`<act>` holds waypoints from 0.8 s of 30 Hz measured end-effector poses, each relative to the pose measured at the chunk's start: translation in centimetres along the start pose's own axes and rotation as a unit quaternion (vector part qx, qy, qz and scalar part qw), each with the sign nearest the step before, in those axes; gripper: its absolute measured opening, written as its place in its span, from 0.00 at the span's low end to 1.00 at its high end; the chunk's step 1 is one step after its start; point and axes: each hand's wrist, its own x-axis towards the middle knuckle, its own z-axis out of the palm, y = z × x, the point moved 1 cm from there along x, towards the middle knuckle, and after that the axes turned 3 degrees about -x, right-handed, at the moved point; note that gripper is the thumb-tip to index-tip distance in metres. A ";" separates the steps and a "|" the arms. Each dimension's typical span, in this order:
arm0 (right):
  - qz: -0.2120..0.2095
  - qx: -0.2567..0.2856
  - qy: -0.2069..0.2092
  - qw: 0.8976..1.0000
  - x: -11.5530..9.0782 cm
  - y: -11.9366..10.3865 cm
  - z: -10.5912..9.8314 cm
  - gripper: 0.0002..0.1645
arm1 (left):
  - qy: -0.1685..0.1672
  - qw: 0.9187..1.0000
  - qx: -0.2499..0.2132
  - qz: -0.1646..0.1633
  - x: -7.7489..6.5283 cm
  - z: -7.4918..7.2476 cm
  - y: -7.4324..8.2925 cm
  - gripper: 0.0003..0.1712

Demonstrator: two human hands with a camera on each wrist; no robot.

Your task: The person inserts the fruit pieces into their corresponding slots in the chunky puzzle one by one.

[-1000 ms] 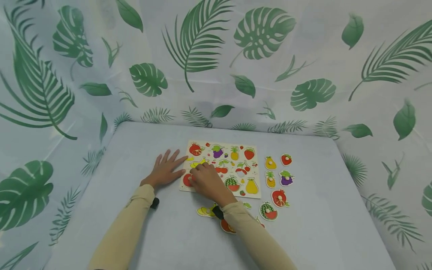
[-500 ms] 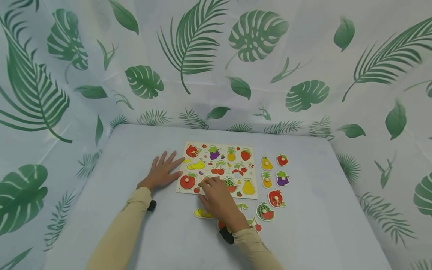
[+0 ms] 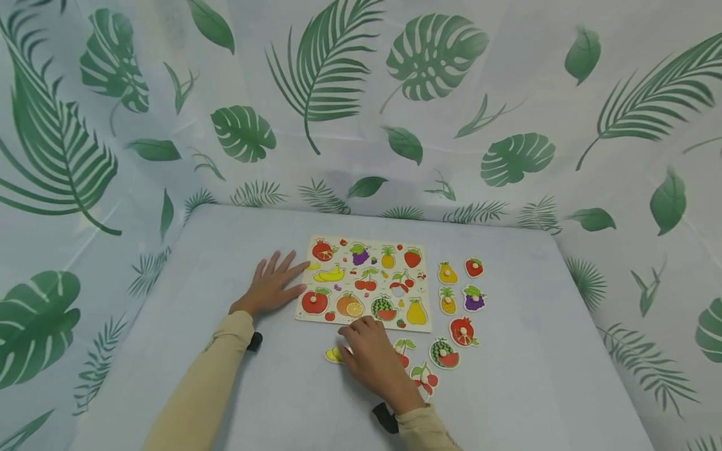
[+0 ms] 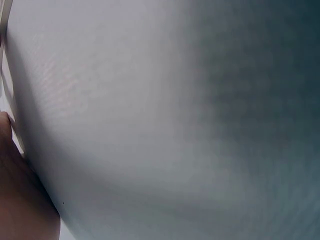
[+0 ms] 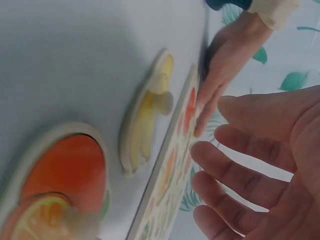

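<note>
- A pale cloth backdrop (image 3: 338, 175) printed with green leaves rose behind and along both sides of the table.
- The table (image 3: 271, 394) wore a smooth pale cover; the left wrist view was mostly a blur of it.
- Beige sleeves (image 3: 197, 382) reached in from the near side.
- The puzzle board (image 3: 375, 243) lay flat near the table's middle, pictures up, its long axis running left to right.
- The right hand (image 3: 372, 357) hovered palm down just in front of the board, fingers loosely bent, thumb apart from them, nothing gripped.
- The left hand (image 3: 271, 288) lay with fingers spread, pointing away and rightward, thumb and forefinger reaching the board's left edge.
- Below the right hand was an orange piece (image 5: 65, 165); near it, a banana piece (image 5: 145, 120) lay lengthwise roughly along the board's near edge.
- An apple piece (image 3: 314, 305) sat at the board's near left corner, leaf pointing away from the person.
- Right of the board, a pineapple piece (image 3: 448, 300) stretched near to far, leafy top pointing away.
</note>
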 end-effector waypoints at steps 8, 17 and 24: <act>-0.017 -0.022 0.015 1.000 -1.1 0.0 1.1 0.12 | 0.004 1.000 0.000 -0.002 -0.1 0.1 0.1 0.40; -0.008 -0.014 0.008 1.000 -1.6 0.1 2.5 0.06 | 0.010 1.000 0.005 0.003 0.0 0.1 0.1 0.41; -0.004 -0.008 0.016 1.000 -1.4 -0.1 2.6 0.06 | 0.011 1.000 0.002 0.000 0.0 0.1 0.0 0.41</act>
